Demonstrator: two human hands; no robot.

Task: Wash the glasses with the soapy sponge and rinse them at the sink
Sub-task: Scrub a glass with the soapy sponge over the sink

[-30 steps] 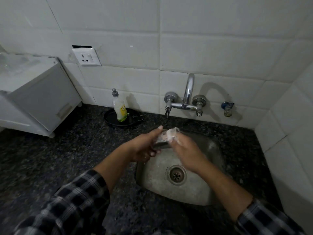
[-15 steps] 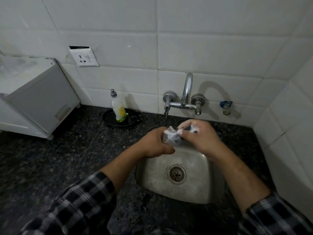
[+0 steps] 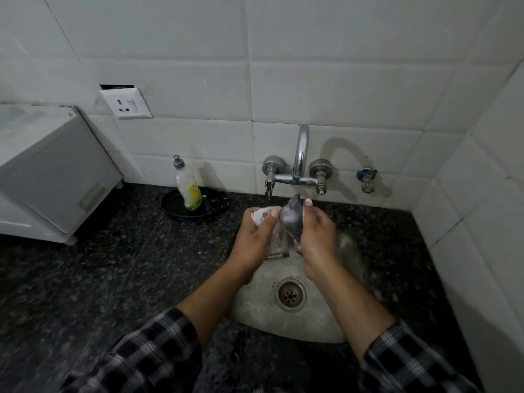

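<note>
Over the steel sink (image 3: 334, 321), my left hand (image 3: 253, 245) grips a clear glass (image 3: 279, 239) that stands roughly upright, its base toward me. Foam clings to the glass. My right hand (image 3: 314, 236) holds a dark, soapy sponge (image 3: 292, 218) pressed against the right side of the glass near its top. Both hands sit just below the wall tap (image 3: 297, 171). I cannot tell whether water runs from the spout.
A dish soap bottle (image 3: 188, 188) stands in a black dish (image 3: 215, 207) at the back of the dark granite counter (image 3: 99, 279). A white appliance (image 3: 48, 171) fills the left. A small valve (image 3: 367, 180) and tiled wall close the right.
The glass has turned from lying sideways to roughly upright in my left hand. My right hand has moved the sponge from the glass's mouth to its outer right side.
</note>
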